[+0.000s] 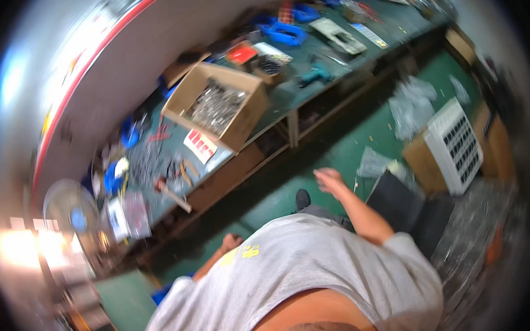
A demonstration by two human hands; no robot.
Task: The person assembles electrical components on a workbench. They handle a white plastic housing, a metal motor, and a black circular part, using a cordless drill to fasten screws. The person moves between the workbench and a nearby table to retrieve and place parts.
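My right hand (328, 180) hangs over the green floor in front of me. Its fingers are loosely bent and a little apart, and no object shows in them. By the left side of my body, below the bench edge, is my left hand (231, 242). It looks curled, but blur and its small size hide what its fingers do. Both hands are apart from the workbench (216, 165). On the bench stands an open cardboard box (250, 113) filled with shiny metallic or clear small parts. A red-and-white card (200, 146) lies by its near corner, with a hammer (172, 193) and pliers (187, 171) further left.
Blue bins (287, 34), a teal power tool (315, 75) and a pale plastic housing (338, 35) occupy the bench further along. A fan (74, 214) stands at the left. Plastic bags (413, 105), a white slotted panel (454, 147) and cartons stand on the right.
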